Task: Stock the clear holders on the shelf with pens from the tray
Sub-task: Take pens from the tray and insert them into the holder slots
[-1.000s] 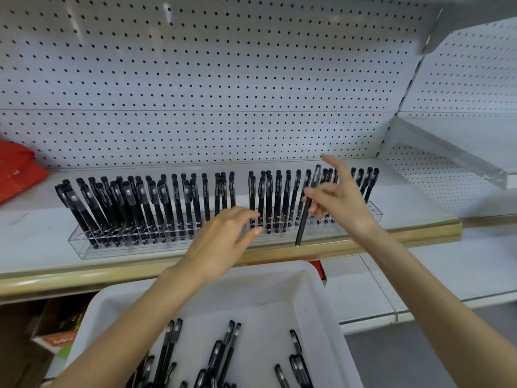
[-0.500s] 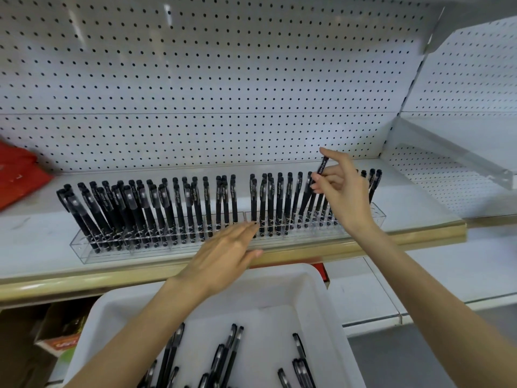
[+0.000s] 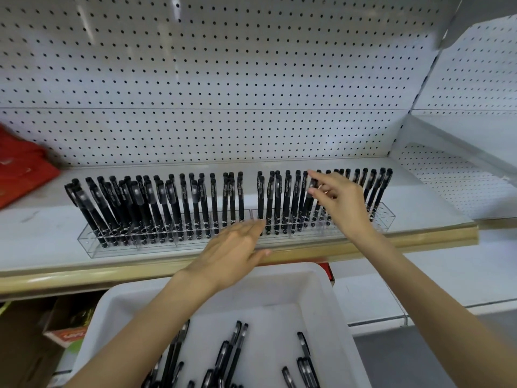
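The white pegboard wall (image 3: 223,79) fills the view from 10 through 2 o'clock. Below it the shelf (image 3: 42,242) runs from 9 to 3 o'clock, white on top, with a gold strip along its front edge. At 6 o'clock, nearest me, is the white tray (image 3: 330,303), its far rim just under that gold strip. A red bag (image 3: 19,175) lies on the shelf at 9 o'clock, and a cardboard box (image 3: 67,329) shows under the shelf at 8 o'clock.

Two clear holders stand end to end along the middle of the shelf: the left holder (image 3: 167,249) toward 9 o'clock and the right holder (image 3: 387,219) toward 3 o'clock. Both are packed with black standing pens (image 3: 214,203), caps up. Those at the far left lean, while the rest stand nearly upright.

My left hand (image 3: 235,256) is at the centre, flat, fingers straight and together, palm down over the shelf's front edge where the two holders meet. It carries nothing, and I cannot tell whether it touches the plastic. My right hand (image 3: 341,203) reaches in from 4 o'clock to the right holder. Its thumb and forefinger pinch the cap end of one pen (image 3: 307,204), which stands among its neighbours with its lower end down in the holder.

Loose pens (image 3: 235,348) lie scattered on the tray floor at 6 o'clock.
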Demonstrator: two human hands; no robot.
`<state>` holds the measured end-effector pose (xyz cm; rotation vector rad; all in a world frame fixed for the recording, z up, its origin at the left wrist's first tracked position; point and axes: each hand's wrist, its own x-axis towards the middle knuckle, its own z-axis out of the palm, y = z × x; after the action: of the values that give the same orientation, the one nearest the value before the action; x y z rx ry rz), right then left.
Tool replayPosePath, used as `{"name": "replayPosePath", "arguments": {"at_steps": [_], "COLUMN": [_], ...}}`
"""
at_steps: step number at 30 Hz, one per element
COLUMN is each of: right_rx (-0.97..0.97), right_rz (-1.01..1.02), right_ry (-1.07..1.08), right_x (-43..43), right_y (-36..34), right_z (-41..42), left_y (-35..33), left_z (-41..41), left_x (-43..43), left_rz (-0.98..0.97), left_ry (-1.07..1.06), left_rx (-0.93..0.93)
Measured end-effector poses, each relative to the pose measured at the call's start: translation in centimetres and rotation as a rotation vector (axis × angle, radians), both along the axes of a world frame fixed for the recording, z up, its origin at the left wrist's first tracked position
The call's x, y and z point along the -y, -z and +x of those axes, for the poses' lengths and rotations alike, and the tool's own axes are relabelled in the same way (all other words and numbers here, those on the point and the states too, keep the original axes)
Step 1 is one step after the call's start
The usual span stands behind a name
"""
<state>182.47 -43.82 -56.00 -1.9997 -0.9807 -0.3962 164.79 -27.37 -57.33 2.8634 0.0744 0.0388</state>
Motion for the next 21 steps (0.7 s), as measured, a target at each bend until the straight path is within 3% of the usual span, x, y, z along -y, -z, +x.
{"name": "replayPosePath", "arguments": {"at_steps": [11, 21], "right_rx": [-0.009, -0.059], "right_rz": [-0.153, -0.224], "right_ry": [-0.02, -0.035], "right_x": [0.1, 1.7], "right_y": [-1.4, -2.9], "right_z": [-0.4, -3.7], "left_y": [0.2, 0.7], "left_z": [-0.3, -4.9], "left_x": [0.0, 1.2], "left_rz": [0.053, 0.025], "left_ry": [0.057, 0.093], "left_rx": [-0.035, 0.045]}}
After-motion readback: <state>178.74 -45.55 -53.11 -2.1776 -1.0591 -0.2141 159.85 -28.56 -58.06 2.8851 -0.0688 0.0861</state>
